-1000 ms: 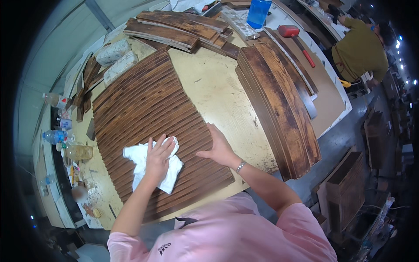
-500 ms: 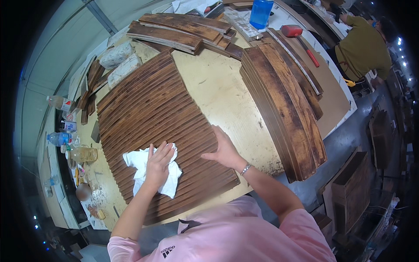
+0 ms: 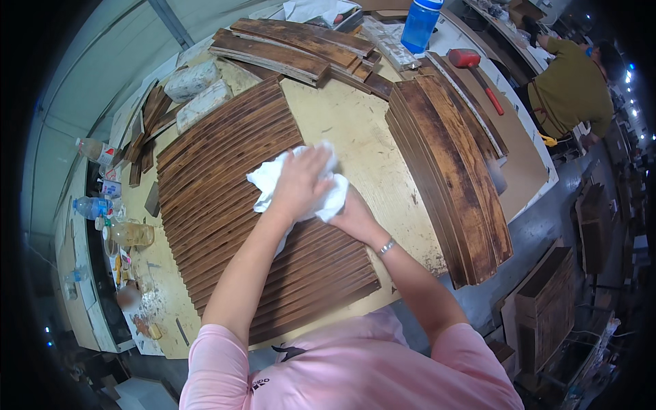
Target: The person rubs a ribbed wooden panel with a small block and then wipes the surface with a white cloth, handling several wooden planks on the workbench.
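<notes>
Many narrow dark-brown wooden strips (image 3: 219,198) lie side by side on the table, forming a wide ribbed panel. My left hand (image 3: 301,184) presses a crumpled white cloth (image 3: 270,179) onto the strips near their right edge, and its fingers are smeared by motion. Just right of it, my right hand (image 3: 357,217) rests at the panel's right edge with a bracelet (image 3: 387,245) on the wrist. The cloth overlaps the right hand's fingers, so their pose is hidden.
A stack of curved brown planks (image 3: 444,171) stands on the right of the table (image 3: 362,143), more planks (image 3: 287,48) at the back. A red mallet (image 3: 466,60), a blue bottle (image 3: 421,27), wrapped blocks (image 3: 193,83) and plastic bottles (image 3: 130,234) surround them. Another person (image 3: 570,82) works beyond.
My left hand has slid the white cloth away from me and to the right, up against my right hand. The right hand has stayed near the panel's right edge, its fingers now covered.
</notes>
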Demonstrator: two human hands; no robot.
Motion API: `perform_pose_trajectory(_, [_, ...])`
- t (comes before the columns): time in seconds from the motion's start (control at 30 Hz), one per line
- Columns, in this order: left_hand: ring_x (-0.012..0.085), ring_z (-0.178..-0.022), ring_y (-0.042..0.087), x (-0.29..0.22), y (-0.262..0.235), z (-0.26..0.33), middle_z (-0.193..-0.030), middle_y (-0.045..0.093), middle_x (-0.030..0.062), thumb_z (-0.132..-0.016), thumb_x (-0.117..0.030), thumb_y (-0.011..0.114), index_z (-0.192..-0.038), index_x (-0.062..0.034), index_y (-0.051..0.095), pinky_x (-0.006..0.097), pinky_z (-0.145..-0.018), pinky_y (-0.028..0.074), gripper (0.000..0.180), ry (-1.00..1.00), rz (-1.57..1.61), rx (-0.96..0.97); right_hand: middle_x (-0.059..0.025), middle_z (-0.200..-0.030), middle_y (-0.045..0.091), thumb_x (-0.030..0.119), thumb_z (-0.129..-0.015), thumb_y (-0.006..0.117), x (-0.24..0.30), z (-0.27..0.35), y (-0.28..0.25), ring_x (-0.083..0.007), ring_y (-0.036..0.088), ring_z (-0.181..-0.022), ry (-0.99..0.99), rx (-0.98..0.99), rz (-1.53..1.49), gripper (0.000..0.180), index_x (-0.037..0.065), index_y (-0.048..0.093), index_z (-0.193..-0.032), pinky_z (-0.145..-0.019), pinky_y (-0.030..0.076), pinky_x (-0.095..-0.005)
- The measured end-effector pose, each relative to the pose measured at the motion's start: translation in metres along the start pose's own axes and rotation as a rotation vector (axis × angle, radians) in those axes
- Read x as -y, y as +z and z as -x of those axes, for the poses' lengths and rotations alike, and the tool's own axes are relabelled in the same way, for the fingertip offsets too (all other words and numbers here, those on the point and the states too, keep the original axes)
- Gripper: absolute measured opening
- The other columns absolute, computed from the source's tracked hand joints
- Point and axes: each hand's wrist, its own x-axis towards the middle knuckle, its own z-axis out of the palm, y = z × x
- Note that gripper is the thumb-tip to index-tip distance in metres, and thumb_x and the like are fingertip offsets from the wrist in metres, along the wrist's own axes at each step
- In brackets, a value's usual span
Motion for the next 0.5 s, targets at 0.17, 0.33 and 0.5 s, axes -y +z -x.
perform_pose_trajectory(0.17, [0.0307,-0.147,0.040,0.042,-0.019,0.112,-0.156,0.048,0.0108,-0.090,-0.016,0.070,-0.146,-0.0097,0.054,0.057,-0.120,0.029,0.059,-0.146,-0.110,0.194,-0.0258,-0.158,0.039,0.054,-0.077,0.082,-0.008,-0.012,0.007,-0.0395,0.032,-0.150,0.065,0.038,0.418,0.105,-0.011,0.041,-0.148,-0.123,0.027,-0.0468])
perform_pose_trajectory(0.33, [0.0296,-0.149,0.039,0.037,-0.011,0.096,-0.157,0.047,0.0099,-0.090,-0.014,0.068,-0.148,-0.0099,0.052,0.055,-0.121,0.027,0.059,-0.148,-0.090,0.177,-0.0262,-0.160,0.037,0.054,-0.077,0.080,-0.008,-0.016,0.008,-0.0378,0.026,-0.153,0.087,0.077,0.353,0.106,-0.010,0.039,-0.150,-0.125,0.020,-0.0470])
perform_pose_trajectory(0.5, [0.0270,-0.148,0.040,0.021,0.011,0.037,-0.157,0.048,0.0084,-0.098,-0.018,0.060,-0.146,-0.0083,0.054,0.049,-0.123,0.028,0.049,-0.038,0.039,0.194,-0.0261,-0.158,0.039,0.050,-0.075,0.081,0.003,-0.021,0.002,-0.0381,0.026,-0.153,0.106,0.173,0.227,0.102,-0.010,0.042,-0.149,-0.124,0.020,-0.0478])
